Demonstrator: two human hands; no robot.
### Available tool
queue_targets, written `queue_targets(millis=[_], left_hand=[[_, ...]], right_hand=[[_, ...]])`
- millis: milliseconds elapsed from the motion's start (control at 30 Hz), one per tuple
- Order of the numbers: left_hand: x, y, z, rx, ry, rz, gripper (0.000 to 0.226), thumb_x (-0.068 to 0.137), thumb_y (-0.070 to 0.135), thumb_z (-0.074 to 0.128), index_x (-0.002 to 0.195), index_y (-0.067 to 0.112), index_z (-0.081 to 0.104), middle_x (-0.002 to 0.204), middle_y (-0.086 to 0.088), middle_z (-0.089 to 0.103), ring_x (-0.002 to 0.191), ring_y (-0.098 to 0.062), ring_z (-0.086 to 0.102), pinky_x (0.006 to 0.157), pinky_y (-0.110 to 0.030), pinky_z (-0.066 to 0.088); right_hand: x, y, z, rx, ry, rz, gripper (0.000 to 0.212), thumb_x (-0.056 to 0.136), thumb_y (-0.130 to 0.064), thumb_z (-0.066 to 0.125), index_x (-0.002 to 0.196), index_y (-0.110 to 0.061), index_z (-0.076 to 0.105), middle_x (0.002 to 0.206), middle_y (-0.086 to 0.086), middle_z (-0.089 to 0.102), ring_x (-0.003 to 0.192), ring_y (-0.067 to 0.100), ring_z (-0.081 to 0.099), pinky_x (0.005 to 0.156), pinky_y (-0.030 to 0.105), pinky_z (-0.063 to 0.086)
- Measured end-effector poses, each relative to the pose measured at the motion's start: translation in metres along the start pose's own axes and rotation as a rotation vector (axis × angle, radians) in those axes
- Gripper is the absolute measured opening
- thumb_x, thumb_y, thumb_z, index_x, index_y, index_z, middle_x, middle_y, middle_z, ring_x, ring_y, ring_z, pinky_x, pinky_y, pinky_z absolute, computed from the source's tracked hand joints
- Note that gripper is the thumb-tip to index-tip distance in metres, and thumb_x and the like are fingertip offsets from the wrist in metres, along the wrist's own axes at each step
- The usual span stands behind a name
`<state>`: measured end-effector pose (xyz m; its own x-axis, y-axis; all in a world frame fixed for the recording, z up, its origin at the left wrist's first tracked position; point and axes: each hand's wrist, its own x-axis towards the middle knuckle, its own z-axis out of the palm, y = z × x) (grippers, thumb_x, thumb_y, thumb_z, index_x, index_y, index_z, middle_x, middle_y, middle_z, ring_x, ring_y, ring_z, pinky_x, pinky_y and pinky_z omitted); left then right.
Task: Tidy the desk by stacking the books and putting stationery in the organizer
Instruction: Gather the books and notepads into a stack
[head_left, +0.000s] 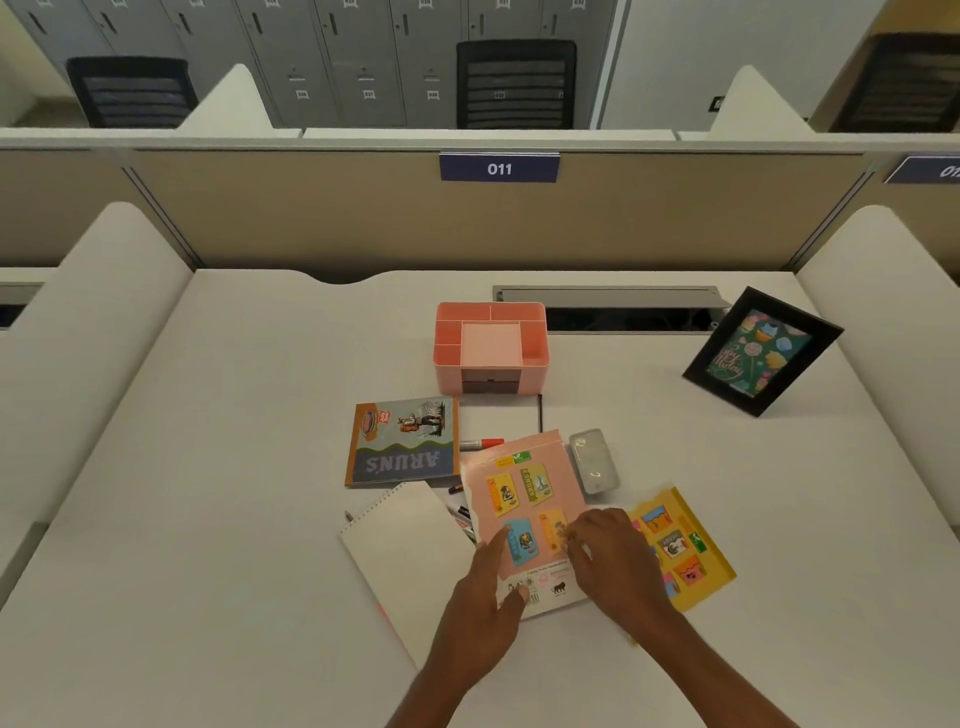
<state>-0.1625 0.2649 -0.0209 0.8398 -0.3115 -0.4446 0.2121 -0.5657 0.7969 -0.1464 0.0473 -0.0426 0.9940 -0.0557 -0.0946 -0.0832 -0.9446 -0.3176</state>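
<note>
A pink book (524, 483) lies mid-desk, partly over a yellow book (685, 545). My left hand (483, 603) rests with straight fingers on the pink book's near left corner. My right hand (608, 556) lies on its right side, fingertips curled at the cover. An "ARUN'S" book (402, 441) lies to the left, a white spiral notepad (410, 551) in front of it. A red marker (480, 444) and other pens (462, 514) peek out from under the pink book. The pink organizer (491, 345) stands behind, with nothing in its compartments.
A clear pencil case (594, 460) lies right of the pink book. A white sheet or notebook (498, 415) sits before the organizer. A black picture frame (761, 351) leans at the right. A cable slot (613, 309) runs along the back; padded dividers flank the desk.
</note>
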Motion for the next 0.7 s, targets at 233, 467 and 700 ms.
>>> queue_targets(millis=[233,467,700], left_hand=[[-0.002,-0.001,-0.002,0.038,0.004,-0.034,0.073,0.106,0.030,0.057,0.161,0.043,0.012,0.160,0.018,0.037,0.141,-0.007,0.044,0.111,-0.037,0.048],[-0.002,0.003,-0.007,-0.006,-0.012,-0.077,0.073,0.105,0.026,0.060,0.161,0.040,0.016,0.153,0.020,0.042,0.127,0.001,0.044,0.110,-0.032,0.047],[-0.001,0.010,-0.011,-0.031,-0.013,-0.136,0.070,0.105,0.029,0.058,0.160,0.043,0.017,0.139,0.024,0.045,0.115,-0.003,0.054,0.103,-0.031,0.054]], right_hand=[[-0.002,-0.002,-0.006,0.001,-0.047,0.205,0.027,0.097,-0.037,0.062,0.121,-0.024,0.064,0.113,-0.004,0.068,0.110,0.022,0.058,0.081,0.035,0.052],[0.010,-0.009,-0.011,0.339,-0.098,0.399,0.041,0.096,-0.036,0.068,0.135,-0.026,0.059,0.119,-0.003,0.070,0.108,0.019,0.063,0.083,0.035,0.056],[0.021,-0.004,-0.032,0.641,-0.101,0.504,0.019,0.093,-0.019,0.071,0.109,-0.025,0.079,0.089,-0.013,0.077,0.081,0.008,0.072,0.076,0.033,0.061]])
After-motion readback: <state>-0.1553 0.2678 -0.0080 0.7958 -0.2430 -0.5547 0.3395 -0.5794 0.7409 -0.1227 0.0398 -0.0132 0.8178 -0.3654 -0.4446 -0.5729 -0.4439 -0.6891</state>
